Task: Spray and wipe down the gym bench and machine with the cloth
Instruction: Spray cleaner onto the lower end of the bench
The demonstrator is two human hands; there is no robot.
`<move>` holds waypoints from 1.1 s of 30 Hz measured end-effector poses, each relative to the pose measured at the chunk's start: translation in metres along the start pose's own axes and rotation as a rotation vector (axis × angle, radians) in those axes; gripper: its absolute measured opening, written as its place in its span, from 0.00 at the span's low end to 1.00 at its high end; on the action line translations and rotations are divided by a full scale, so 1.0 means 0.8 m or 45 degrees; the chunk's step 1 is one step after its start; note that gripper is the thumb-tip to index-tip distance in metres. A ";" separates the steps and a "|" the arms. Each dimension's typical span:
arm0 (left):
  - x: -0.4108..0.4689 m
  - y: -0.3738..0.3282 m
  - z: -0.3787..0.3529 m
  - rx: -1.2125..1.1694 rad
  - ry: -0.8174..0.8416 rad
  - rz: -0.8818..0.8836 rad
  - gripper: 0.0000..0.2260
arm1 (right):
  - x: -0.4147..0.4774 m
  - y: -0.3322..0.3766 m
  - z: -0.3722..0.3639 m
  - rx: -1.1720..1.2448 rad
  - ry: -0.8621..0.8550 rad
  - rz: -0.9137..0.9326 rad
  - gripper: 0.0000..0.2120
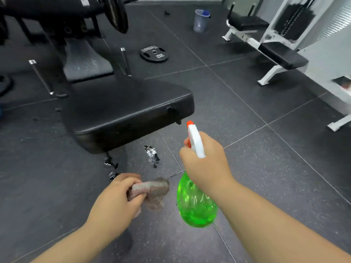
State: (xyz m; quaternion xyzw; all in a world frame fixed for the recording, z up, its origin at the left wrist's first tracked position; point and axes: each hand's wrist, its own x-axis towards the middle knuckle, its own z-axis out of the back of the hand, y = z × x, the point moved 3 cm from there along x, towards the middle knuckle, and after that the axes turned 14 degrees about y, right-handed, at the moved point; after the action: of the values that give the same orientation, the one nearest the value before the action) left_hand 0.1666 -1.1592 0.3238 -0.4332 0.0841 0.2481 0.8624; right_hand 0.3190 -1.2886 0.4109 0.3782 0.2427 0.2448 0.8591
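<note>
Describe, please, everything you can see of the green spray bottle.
The spray bottle has a translucent bright-green rounded body, plastic by its look, and a white spray head with an orange nozzle tip. The right hand grips it, curled round the neck and the orange trigger. It is held in the air above the floor, tilted, with the nozzle aimed toward the black bench pad. It touches nothing else. Its fill level is unclear.

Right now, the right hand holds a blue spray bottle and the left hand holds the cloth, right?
Not quite. In the head view the spray bottle is green, not blue. The right hand does hold it, and the left hand holds the cloth.
</note>
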 end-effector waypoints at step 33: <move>0.120 0.306 -0.353 -0.338 -0.306 0.507 0.05 | 0.117 -0.462 -0.317 -0.635 0.748 0.311 0.07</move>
State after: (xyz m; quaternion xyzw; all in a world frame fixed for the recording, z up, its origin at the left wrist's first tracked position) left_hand 0.1462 -1.2250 -0.0560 -0.4848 0.0314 0.4715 0.7360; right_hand 0.3251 -1.3171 -0.0464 0.0983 0.3645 0.4943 0.7830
